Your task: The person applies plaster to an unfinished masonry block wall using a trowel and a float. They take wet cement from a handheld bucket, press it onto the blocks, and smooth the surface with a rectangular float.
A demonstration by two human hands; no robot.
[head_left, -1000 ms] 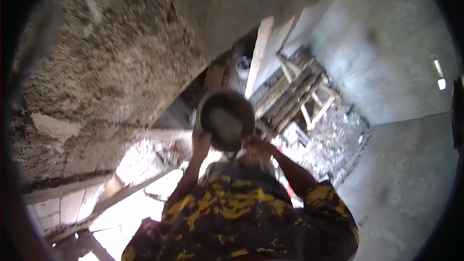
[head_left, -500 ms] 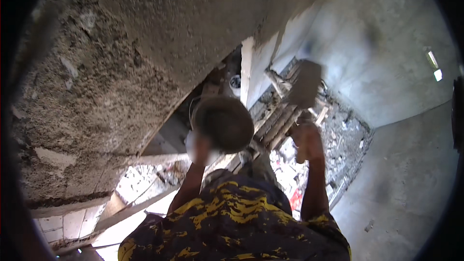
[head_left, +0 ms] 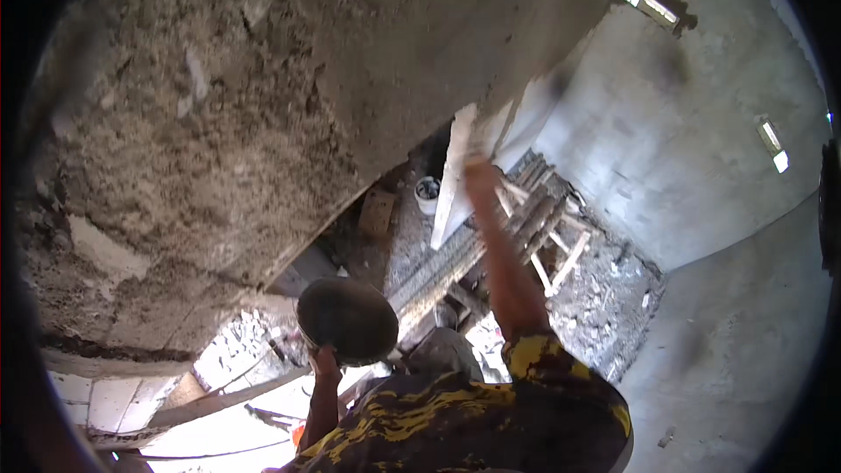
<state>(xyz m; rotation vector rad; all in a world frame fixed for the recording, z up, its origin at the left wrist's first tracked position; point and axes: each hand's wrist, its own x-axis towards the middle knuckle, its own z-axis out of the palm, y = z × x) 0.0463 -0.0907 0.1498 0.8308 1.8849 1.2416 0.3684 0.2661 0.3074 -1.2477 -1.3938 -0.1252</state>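
My left hand (head_left: 326,363) is closed on the rim of a round, dark mortar pan (head_left: 347,320), held tilted at the lower middle. Its inside is dark, and what it contains cannot be told. Reaching up and away, my right hand (head_left: 479,177) is blurred and closed at the lower edge of the plastered wall (head_left: 420,44). The flat rectangular plastering float seen in it a moment earlier is now hidden or lost in the blur. Smooth grey plaster covers the wall's right part; its left part (head_left: 228,114) is rough and brown.
Below, a wooden trestle scaffold (head_left: 534,219) stands by a grey wall (head_left: 666,140) with small window slots. A white bucket (head_left: 427,196) and a brown block (head_left: 377,212) are on the ground behind a pale wall edge (head_left: 453,180). Rubble (head_left: 604,298) covers the floor at right.
My right hand has swung left and upward to the wall, its float no longer distinct. My left hand and the pan have moved down and left. The whole view has shifted.
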